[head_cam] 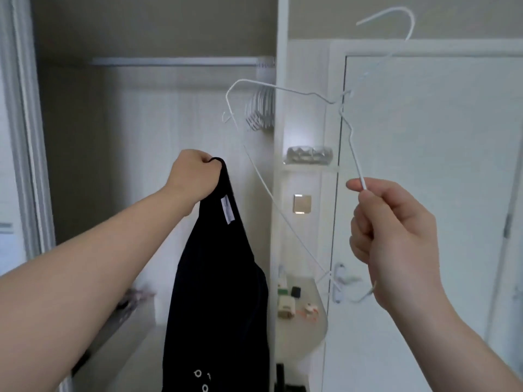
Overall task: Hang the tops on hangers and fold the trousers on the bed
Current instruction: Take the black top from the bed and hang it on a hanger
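Observation:
My left hand (195,179) is raised in front of the open wardrobe and grips the top edge of a black top (220,292), which hangs straight down with a white label showing. My right hand (390,239) holds a white wire hanger (351,137) by one of its side arms, to the right of the top. The hanger is tilted, its hook pointing up and to the right, and it does not touch the garment.
An open wardrobe with a rail (175,62) carries several empty white hangers (260,111) at its right end. Small shelves (300,304) with little items sit beside a white door (430,193) on the right.

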Available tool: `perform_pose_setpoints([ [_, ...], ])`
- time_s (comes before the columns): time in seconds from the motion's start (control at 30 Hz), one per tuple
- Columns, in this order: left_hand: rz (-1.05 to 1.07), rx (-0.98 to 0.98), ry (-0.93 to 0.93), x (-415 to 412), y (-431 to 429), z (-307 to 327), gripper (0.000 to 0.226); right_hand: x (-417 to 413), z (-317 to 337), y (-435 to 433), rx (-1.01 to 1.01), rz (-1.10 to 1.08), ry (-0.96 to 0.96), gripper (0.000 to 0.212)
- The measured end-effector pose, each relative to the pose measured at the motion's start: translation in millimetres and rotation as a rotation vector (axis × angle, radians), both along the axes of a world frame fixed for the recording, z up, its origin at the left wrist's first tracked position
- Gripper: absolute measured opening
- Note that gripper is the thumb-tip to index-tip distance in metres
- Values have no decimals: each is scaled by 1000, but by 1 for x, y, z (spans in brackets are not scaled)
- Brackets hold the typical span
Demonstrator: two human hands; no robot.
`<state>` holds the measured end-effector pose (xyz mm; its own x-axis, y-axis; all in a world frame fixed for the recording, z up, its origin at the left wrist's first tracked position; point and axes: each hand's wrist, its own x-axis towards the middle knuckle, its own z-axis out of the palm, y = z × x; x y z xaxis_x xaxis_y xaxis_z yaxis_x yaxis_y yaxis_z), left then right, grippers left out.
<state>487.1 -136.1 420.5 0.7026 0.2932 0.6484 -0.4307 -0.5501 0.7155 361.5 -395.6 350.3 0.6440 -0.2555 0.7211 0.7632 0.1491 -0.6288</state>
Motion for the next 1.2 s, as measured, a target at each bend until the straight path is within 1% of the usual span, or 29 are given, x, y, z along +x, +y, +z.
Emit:
perform_pose_setpoints([
  [0.1, 47, 1, 62, -32, -20, -34, 24, -38, -33, -33, 75, 21, 27, 21],
  [0.17, 31, -26, 124, -52, -33, -57, 23, -59, -57, -48, 100, 43, 37, 18],
  [0.27, -18, -60, 223, -80, -49, -92, 23, -79, -86, -62, -22, 83, 96, 11],
  [0.3, -32, -71, 256, -89, -54, -105, 23, -82, -93, -67, -41, 115, 135, 12],
  [0.37, -47, -101, 320, -106, -63, -133, 21, -86, -105, -76, -2, 191, 250, 15],
  [0.47, -43, -138, 405, -128, -76, -175, 16, -97, -135, -95, 21, 226, 399, 30],
  [0.5, -38, -139, 423, -133, -80, -187, 14, -103, -146, -101, -1, 235, 409, 33],
  [0.6, -10, -104, 496, -151, -91, -223, 9, -135, -183, -121, -98, 279, 427, 31],
  [0.7, -28, -57, 594, -169, -99, -255, 13, -173, -221, -133, -232, 270, 505, 38],
  [0.73, -30, -47, 623, -174, -101, -263, 15, -186, -234, -135, -264, 256, 529, 42],
  [0.8, -54, -44, 665, -185, -108, -276, 17, -208, -255, -136, -308, 218, 570, 42],
  [0.9, -135, -54, 702, -203, -122, -291, 11, -232, -276, -135, -386, 161, 627, 39],
  [1.03, -216, -22, 678, -226, -136, -298, 11, -249, -284, -139, -464, 125, 697, 27],
  [1.1, -270, 51, 663, -238, -144, -298, 11, -252, -286, -141, -531, 120, 726, 28],
  [1.2, -349, 198, 646, -256, -159, -295, 14, -251, -283, -138, -542, 147, 749, 29],
])
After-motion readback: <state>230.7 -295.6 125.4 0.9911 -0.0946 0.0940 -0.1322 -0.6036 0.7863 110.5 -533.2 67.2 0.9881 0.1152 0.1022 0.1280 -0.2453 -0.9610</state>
